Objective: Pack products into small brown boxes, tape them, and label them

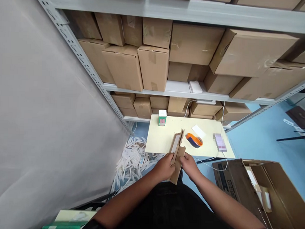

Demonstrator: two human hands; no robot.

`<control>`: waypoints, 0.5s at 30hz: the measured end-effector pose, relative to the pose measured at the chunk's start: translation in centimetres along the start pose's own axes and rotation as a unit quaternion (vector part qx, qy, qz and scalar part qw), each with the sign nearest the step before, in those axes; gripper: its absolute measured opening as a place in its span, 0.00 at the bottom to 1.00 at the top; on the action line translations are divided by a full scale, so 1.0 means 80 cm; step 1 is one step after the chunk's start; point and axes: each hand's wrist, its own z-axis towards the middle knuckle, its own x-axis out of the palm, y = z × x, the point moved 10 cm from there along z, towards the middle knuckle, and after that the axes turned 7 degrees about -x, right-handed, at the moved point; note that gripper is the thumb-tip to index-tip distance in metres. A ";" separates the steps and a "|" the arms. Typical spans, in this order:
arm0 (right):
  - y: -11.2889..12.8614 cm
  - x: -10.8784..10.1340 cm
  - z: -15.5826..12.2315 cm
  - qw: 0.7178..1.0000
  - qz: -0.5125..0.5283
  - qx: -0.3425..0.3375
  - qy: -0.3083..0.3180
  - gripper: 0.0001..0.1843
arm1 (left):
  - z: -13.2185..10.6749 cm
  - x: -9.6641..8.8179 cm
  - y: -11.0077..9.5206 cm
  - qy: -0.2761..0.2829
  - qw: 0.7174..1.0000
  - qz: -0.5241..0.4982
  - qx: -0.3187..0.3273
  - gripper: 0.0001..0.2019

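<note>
Both hands grip a small brown cardboard box (179, 162) with its flaps standing up, held in front of my body by the near edge of the pale yellow table (156, 141). My left hand (165, 166) is closed round its left side. On the right side, my right hand (189, 165) pinches the cardboard. A whitish surface shows inside the box; what it is I cannot tell. Just beyond, on the table, lie an orange and dark blue tape dispenser (194, 140) and a white card (198, 131). A small green and white box (162, 118) stands upright at the back left.
A phone (220, 142) with a white cable lies at the table's right. Metal shelving (143, 91) full of cardboard boxes rises behind. On the floor are white paper scraps (131, 160) at left and a large open carton (230, 180) at right. A grey wall (54, 124) borders the left.
</note>
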 end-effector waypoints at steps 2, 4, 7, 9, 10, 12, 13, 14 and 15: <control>-0.013 -0.021 0.025 0.999 -0.022 0.028 0.012 0.06 | 0.027 0.002 0.004 -0.005 1.000 -0.006 -0.030 0.23; -0.025 -0.044 0.051 0.998 -0.035 0.054 0.021 0.05 | 0.053 0.000 0.003 -0.018 0.998 -0.017 -0.050 0.23; -0.037 -0.078 0.090 0.996 -0.038 0.077 0.036 0.05 | 0.087 -0.010 -0.005 -0.052 0.996 -0.018 -0.076 0.26; -0.044 -0.097 0.116 0.994 -0.031 0.087 0.054 0.06 | 0.106 -0.017 -0.009 -0.076 0.992 -0.011 -0.097 0.27; -0.048 -0.103 0.127 0.994 -0.022 0.090 0.065 0.06 | 0.114 -0.019 -0.010 -0.088 0.990 -0.008 -0.110 0.26; -0.056 -0.112 0.146 0.992 0.001 0.097 0.086 0.07 | 0.126 -0.024 -0.008 -0.118 0.984 -0.008 -0.135 0.25; -0.061 -0.114 0.154 0.991 0.011 0.098 0.093 0.08 | 0.131 -0.027 -0.006 -0.136 0.980 -0.011 -0.146 0.25; -0.065 -0.116 0.160 0.990 0.020 0.100 0.098 0.08 | 0.134 -0.029 -0.003 -0.153 0.976 -0.016 -0.152 0.25; -0.071 -0.117 0.164 0.990 0.027 0.101 0.099 0.09 | 0.137 -0.031 0.000 -0.166 0.974 -0.021 -0.154 0.25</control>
